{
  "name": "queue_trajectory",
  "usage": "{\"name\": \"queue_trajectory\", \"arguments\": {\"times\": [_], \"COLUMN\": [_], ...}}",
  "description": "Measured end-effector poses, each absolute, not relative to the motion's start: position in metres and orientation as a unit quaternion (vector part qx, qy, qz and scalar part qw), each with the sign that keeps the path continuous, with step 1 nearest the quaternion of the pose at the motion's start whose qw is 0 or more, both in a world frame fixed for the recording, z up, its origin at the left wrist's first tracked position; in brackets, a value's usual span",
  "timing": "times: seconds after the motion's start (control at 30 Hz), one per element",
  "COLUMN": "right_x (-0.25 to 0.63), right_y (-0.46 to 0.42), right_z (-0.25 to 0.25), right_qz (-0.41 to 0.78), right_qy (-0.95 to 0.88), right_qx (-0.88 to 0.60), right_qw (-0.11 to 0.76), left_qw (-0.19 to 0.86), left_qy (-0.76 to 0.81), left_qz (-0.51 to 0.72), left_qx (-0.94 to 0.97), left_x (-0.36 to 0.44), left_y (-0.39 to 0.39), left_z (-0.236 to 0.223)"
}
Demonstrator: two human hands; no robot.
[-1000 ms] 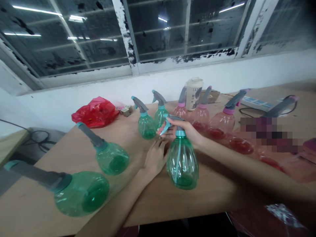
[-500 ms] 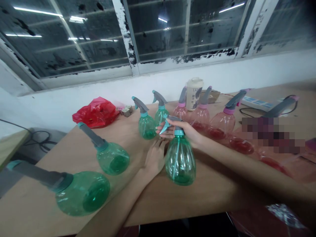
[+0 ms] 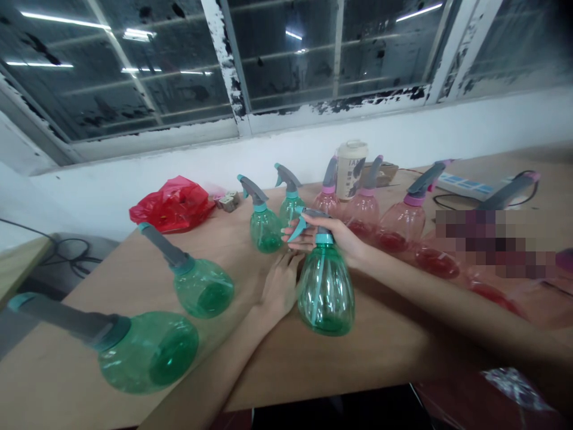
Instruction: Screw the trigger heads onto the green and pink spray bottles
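Observation:
A clear green spray bottle (image 3: 326,292) with a grey and teal trigger head is in my right hand (image 3: 347,239). My fingers wrap round its neck and head, some of them by the teal trigger. Its nozzle points left, and a thin tube runs down inside. My left hand (image 3: 280,283) rests on the table just left of this bottle, fingers stretched forward and holding nothing visible. Close beyond my hands stand two similar green bottles, one (image 3: 265,230) in front of the other (image 3: 292,200).
Left on the table (image 3: 268,376) are two more green spray bottles, a nearer (image 3: 147,352) and a farther one (image 3: 203,286). Several pink spray bottles (image 3: 403,224) line the right. A paper cup (image 3: 351,170), a red plastic bag (image 3: 172,206) and a power strip (image 3: 465,186) lie toward the wall.
The held green bottle has shifted slightly left and up with my right hand, mostly in the first half second. My left hand keeps its place on the table.

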State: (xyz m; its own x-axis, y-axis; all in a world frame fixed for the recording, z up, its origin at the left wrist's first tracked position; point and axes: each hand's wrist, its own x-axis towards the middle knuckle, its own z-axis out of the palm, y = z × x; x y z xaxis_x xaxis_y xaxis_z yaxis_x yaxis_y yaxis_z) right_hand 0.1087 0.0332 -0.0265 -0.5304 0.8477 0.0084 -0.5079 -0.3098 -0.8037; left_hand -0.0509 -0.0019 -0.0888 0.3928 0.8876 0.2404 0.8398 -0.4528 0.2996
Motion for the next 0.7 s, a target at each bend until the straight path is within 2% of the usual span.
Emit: {"name": "queue_trajectory", "arguments": {"times": [0.3, 0.53, 0.7], "right_x": [0.109, 0.11, 0.11], "right_y": [0.026, 0.019, 0.023], "right_z": [-0.022, -0.017, -0.021], "right_qz": [0.783, 0.747, 0.753], "right_qy": [-0.437, -0.475, -0.515], "right_qx": [-0.2, -0.213, -0.182], "right_qw": [0.394, 0.414, 0.366], "left_qw": [0.079, 0.083, 0.081], "left_qy": [0.538, 0.546, 0.54], "left_qz": [0.172, 0.164, 0.163], "left_qx": [0.821, 0.817, 0.821], "left_x": [-0.05, -0.049, -0.05], "left_y": [-0.007, -0.008, -0.008], "left_z": [-0.082, -0.079, -0.08]}}
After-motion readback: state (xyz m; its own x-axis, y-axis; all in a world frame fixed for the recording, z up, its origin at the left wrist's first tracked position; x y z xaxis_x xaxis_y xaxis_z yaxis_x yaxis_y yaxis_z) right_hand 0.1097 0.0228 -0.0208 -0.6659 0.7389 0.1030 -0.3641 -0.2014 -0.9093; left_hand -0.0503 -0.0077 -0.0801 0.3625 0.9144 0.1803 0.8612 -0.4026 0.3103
